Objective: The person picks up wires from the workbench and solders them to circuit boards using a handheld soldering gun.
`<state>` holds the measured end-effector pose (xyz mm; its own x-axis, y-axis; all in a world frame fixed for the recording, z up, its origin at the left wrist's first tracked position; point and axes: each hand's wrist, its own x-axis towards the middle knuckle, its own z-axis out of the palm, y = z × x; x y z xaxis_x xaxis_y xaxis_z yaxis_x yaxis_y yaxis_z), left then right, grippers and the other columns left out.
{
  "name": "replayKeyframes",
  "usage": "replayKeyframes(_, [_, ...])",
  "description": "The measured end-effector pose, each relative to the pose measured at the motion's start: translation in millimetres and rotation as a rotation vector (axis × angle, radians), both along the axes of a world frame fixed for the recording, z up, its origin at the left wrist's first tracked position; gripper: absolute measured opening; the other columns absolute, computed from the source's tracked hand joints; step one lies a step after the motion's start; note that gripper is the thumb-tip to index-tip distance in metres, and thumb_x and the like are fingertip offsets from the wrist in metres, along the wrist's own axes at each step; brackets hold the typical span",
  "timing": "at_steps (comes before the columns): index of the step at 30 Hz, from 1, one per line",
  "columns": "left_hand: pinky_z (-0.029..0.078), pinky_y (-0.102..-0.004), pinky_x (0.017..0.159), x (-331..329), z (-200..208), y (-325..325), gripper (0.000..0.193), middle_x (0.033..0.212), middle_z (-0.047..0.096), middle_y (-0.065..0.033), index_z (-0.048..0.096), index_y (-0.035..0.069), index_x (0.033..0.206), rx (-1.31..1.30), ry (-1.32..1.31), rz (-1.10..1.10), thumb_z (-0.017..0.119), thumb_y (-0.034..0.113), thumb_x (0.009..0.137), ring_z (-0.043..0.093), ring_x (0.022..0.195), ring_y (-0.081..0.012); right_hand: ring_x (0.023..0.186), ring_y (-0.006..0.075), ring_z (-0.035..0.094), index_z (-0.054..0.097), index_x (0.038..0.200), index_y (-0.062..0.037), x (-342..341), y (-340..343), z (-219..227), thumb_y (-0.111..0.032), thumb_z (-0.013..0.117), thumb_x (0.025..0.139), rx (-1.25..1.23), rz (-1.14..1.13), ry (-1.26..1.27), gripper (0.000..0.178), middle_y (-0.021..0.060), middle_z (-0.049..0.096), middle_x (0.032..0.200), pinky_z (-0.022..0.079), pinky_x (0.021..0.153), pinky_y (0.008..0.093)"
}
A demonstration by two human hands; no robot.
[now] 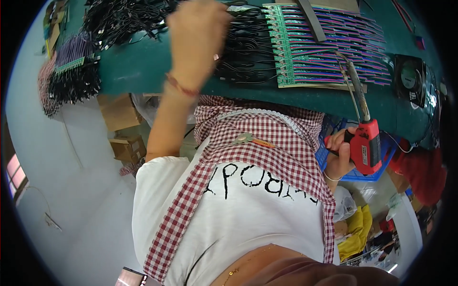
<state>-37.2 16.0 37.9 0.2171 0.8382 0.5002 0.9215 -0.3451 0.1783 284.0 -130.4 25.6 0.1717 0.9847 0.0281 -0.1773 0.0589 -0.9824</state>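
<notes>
A green workbench (143, 71) holds rows of green circuit strips (286, 43) with coloured wires. The right hand (341, 152) grips a red soldering gun (366, 143); the left hand (198, 33), blurred, reaches over black cables (248, 52), its grip unclear.

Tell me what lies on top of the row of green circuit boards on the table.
A dark flat bar lies across the green circuit boards and their red and blue wires. The soldering gun in the right hand points at their lower edge. What the bar covers is hidden.

A green-topped workbench (143, 71) carried rows of green circuit strips with coloured wires (324, 47) above the right hand's (341, 152) grip, black cable bundles (248, 47) beside the left hand (198, 33).
</notes>
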Motion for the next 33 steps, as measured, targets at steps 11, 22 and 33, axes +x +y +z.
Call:
replayKeyframes(11, [0.046, -0.0375, 0.06, -81, -20, 7, 0.022, 0.083, 0.059, -0.0077, 0.057, -0.001, 0.079, -0.185, -0.112, 0.435, 0.062, 0.02, 0.084, 0.057, 0.067, -0.0247, 0.054, 0.0128, 0.041, 0.043, 0.115, 0.0064, -4, 10, 5, -0.013, 0.054, 0.086, 0.054, 0.039, 0.047, 0.036, 0.0054, 0.044, 0.064, 0.038, 0.049, 0.0259])
replayKeyframes(22, [0.025, -0.0184, 0.046, 49, 37, -57, 0.029, 0.061, 0.043, 0.0016, 0.051, 0.001, 0.087, -1.124, -1.287, -0.409, 0.041, 0.025, 0.099, 0.035, 0.052, -0.0035, 0.074, 0.0185, 0.061, 0.047, 0.116, 0.0035, -75, 74, 50, -0.002, 0.061, 0.081, -0.172, 0.124, 0.189, 0.038, 0.0109, 0.061, 0.085, 0.049, 0.062, 0.0285])
replayKeyframes(33, [0.035, -0.0239, 0.043, 74, 27, -61, 0.018, 0.056, 0.053, -0.0043, 0.058, -0.001, 0.079, -0.865, -0.793, -0.358, 0.057, 0.015, 0.086, 0.044, 0.046, -0.0086, 0.071, 0.0087, 0.059, 0.064, 0.092, -0.0015, -76, 75, 38, -0.005, 0.07, 0.079, -0.196, 0.206, -0.177, 0.016, 0.0011, 0.064, 0.08, 0.047, 0.066, 0.0239])
